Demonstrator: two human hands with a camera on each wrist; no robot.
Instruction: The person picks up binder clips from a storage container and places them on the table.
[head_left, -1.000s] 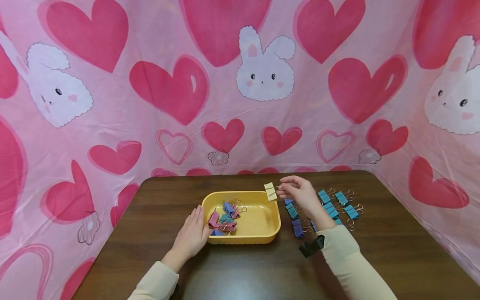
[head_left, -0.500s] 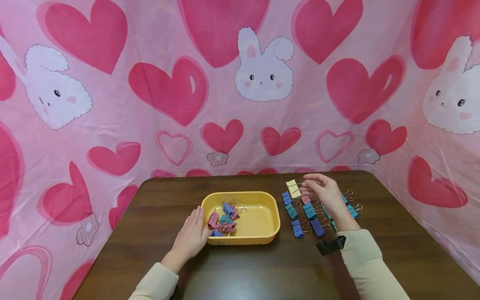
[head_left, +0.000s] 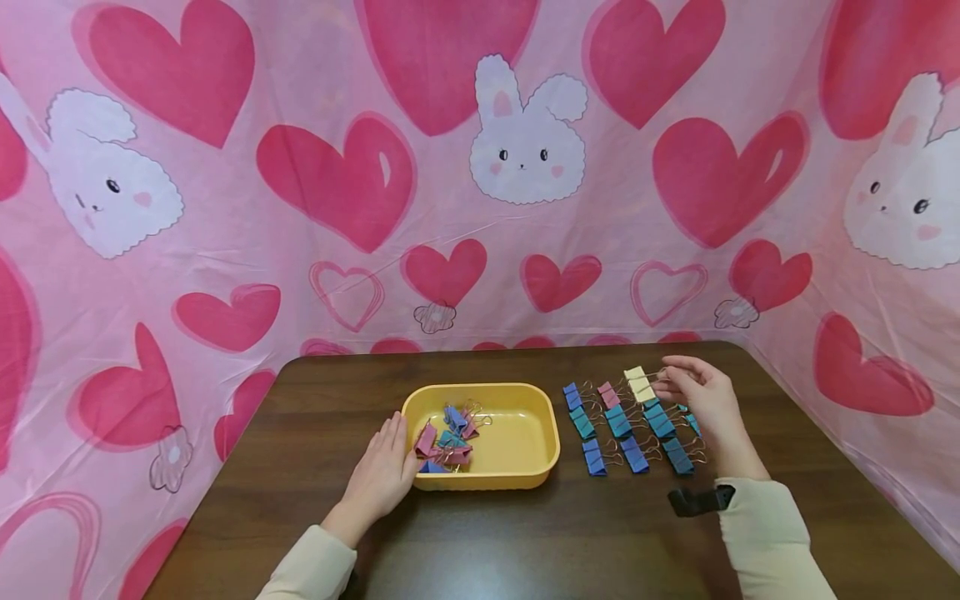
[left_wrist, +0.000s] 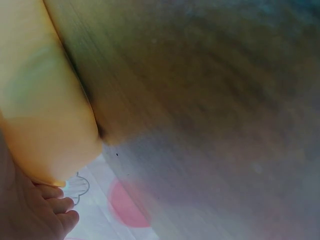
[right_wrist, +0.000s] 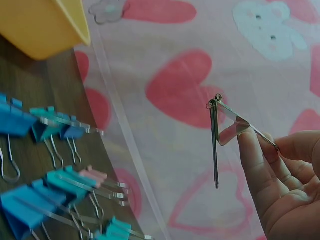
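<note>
In the head view my right hand (head_left: 712,408) holds a yellow binder clip (head_left: 640,384) over the far end of the clip columns at the right. The right wrist view shows its thumb and fingers pinching a wire handle of the binder clip (right_wrist: 234,131), while the other handle hangs down. My left hand (head_left: 380,465) rests along the left side of the yellow tray (head_left: 487,482), fingers extended at the rim. Inside that tray, pink, blue and teal clips (head_left: 453,439) lie heaped on the left. Fingertips of the left hand (left_wrist: 52,212) show beside the tray wall in its wrist view.
Several binder clips stand in columns right of the tray: blue (head_left: 594,457), pink (head_left: 609,394) and teal (head_left: 659,419), handles pointing right. My right hand partly hides a teal one. A patterned pink cloth (head_left: 525,233) hangs behind the dark wooden table (head_left: 480,542).
My right hand has carried the yellow binder clip rightward from above the tray's far right corner, past the first columns of clips. The left hand stays on the tray.
</note>
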